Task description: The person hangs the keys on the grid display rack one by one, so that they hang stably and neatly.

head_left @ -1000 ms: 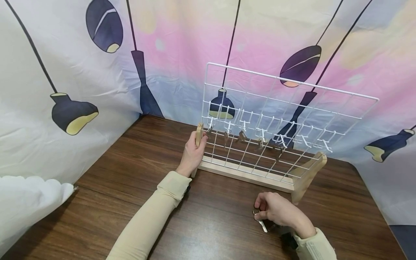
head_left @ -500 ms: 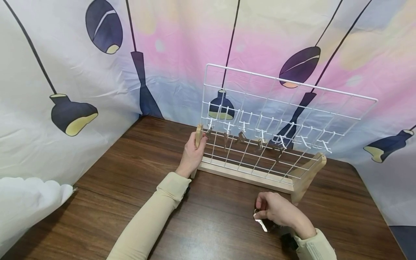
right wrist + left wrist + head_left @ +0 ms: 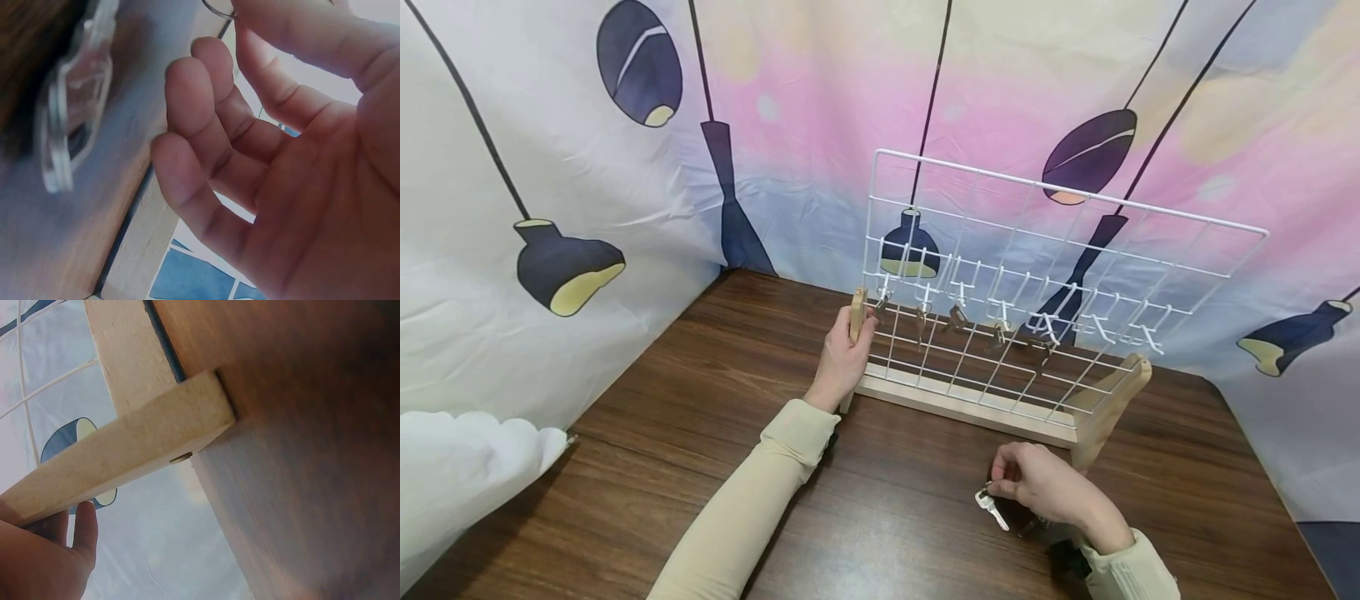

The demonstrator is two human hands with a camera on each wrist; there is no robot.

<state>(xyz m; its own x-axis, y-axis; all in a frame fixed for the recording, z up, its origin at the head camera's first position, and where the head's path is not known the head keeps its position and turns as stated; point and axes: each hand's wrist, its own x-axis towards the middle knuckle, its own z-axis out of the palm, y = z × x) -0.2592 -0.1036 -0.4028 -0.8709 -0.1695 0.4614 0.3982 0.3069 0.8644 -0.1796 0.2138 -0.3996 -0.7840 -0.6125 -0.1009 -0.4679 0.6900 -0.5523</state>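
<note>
My left hand grips the wooden left side post of a white wire grid rack. In the left wrist view that post runs past the thumb and fingers. In front of the rack's right end, my right hand pinches a thin metal ring between thumb and forefinger. A silver key hangs from it, low over the table. Close up in the right wrist view, the ring shows at the fingertips and a blurred key is at left. The other fingers are curled loosely.
White hooks stick out along the grid; several on the left and middle carry small keys, while the two rightmost hooks are bare. A wooden right foot supports the rack. A patterned curtain hangs behind the brown table.
The silver key has swung slightly left and down under my right fingertips, showing more of its head. Both hands stay almost where they were.
</note>
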